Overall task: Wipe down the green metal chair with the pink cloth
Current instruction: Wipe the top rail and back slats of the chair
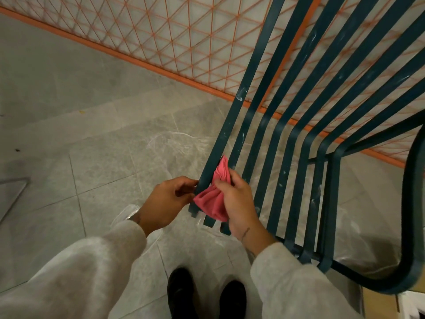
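Observation:
The green metal chair (305, 125) fills the right half of the head view, its long flat slats streaked with white marks and running from the upper right down to the centre. My right hand (239, 203) grips the bunched pink cloth (215, 194), which is wrapped around the lower end of the outermost left slat. My left hand (167, 201) sits just left of that slat, fingers curled, its fingertips pinching the slat's edge beside the cloth. Part of the cloth is hidden under my right fingers.
An orange wire-mesh fence (174, 38) with an orange bottom rail runs diagonally behind the chair. Grey floor tiles (92, 139) spread to the left. My black shoes (184, 293) stand below the hands. A grey metal frame (13, 196) pokes in at the left edge.

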{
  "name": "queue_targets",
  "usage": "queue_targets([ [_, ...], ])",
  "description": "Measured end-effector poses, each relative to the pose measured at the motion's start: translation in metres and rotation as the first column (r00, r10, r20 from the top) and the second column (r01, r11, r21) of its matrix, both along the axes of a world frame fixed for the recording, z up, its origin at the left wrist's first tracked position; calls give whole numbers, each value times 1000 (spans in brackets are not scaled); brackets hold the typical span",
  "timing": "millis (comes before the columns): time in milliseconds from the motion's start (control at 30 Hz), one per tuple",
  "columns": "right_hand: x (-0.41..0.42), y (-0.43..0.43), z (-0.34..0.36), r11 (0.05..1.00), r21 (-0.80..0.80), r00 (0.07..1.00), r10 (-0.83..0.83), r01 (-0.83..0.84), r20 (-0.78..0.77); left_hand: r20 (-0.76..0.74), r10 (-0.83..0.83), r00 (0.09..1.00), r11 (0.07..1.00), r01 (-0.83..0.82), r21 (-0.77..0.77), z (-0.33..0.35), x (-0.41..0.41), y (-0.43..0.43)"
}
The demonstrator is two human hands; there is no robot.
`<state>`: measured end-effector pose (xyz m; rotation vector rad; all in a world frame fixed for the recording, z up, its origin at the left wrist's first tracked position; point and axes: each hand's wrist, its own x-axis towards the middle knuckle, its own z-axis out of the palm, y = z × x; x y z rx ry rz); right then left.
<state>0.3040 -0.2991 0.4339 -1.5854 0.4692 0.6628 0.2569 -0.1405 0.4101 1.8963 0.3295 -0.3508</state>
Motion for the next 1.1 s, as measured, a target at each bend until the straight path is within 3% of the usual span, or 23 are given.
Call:
queue_targets([
  [300, -49, -2, -10, 994, -23, 994, 109, -109, -9, -45, -1, 999, 1000, 0, -15, 5, 4, 4],
  [533, -9, -6, 6, 999, 28, 994, 40, -43, 103, -83, 63, 995, 997, -66, -45, 7, 22, -1],
  [733, -12, -31, 14, 984, 41, 983, 172, -174, 64, -93, 177, 980, 983, -182, -41, 15, 61, -11],
  [867, 14, -41, 18, 981, -127, 965, 171, -148, 197, -155, 228, 961, 973, -232, -7, 12, 81, -21],
  [933, 33, -40, 17, 939, -256, 891, 308, -228, 334, -207, 280, 937, 956, -292, -28, 11, 89, -28],
  [1000, 45, -34, 12, 848, -402, 734, 511, -345, 448, -217, 292, 931, 947, -314, -73, 10, 92, -37],
  [1100, 58, -30, -5, 549, -765, 398, 819, -338, 412, -200, 345, 917, 918, -374, -130, 3, 93, -50],
])
